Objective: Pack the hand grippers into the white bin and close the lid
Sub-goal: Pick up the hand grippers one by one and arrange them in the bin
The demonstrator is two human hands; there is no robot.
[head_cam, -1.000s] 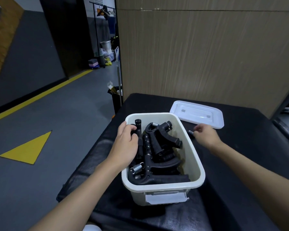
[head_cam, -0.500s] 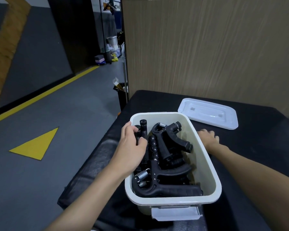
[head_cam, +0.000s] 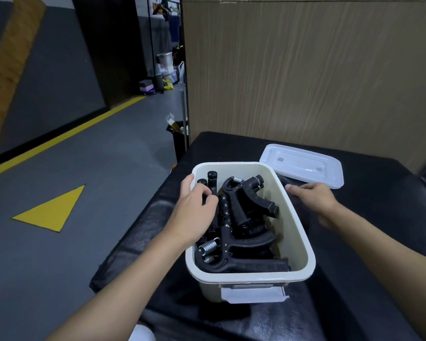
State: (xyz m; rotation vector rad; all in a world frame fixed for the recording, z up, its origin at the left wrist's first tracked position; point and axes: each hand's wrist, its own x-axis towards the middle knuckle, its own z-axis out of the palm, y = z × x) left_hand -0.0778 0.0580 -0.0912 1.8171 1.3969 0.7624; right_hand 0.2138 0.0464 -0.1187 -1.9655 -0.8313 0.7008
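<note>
Right hand (head_cam: 314, 201) has straightened its fingers (head_cam: 298, 189); left hand (head_cam: 194, 212) grips gripper (head_cam: 212, 178).

I have only one view, worn on the head, facing forward and tilted down over the black counter (head_cam: 379, 193). It sits near, with the white bin (head_cam: 293, 230) mid-frame and the grey floor (head_cam: 96, 267) filling the left side.

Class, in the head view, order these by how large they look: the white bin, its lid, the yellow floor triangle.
1. white bin
2. lid
3. yellow triangle
The last two look close; the bin's nearness enlarges it.
</note>
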